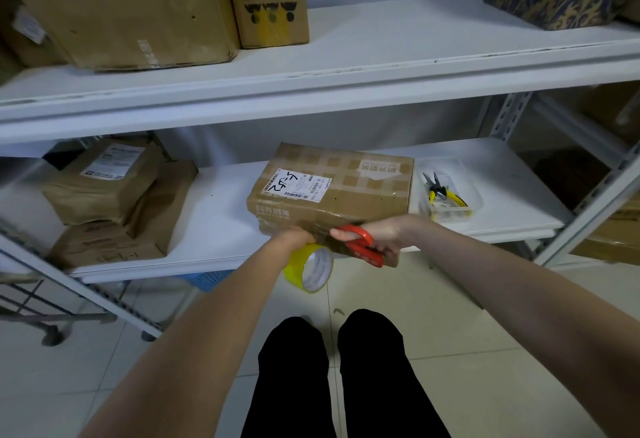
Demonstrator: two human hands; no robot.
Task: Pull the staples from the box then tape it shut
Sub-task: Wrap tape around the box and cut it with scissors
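Note:
A brown cardboard box (pixel 332 188) with a white shipping label lies on the lower white shelf (pixel 221 229), its near end overhanging the shelf edge. My left hand (pixel 294 238) grips a roll of yellowish tape (pixel 310 269) just below the box's near edge. My right hand (pixel 379 235) holds red-handled scissors (pixel 362 245), whose blades point left at the stretch of tape running along the box's near side. The blade tips are hidden against the dark tape.
Yellow-handled pliers (pixel 443 193) lie in a clear tray (pixel 450 191) right of the box. Brown parcels (pixel 110 195) are stacked at the shelf's left. Large cartons (pixel 131 4) stand on the upper shelf. A blue basket (pixel 207 280) sits underneath. My legs (pixel 332 378) stand on tiled floor.

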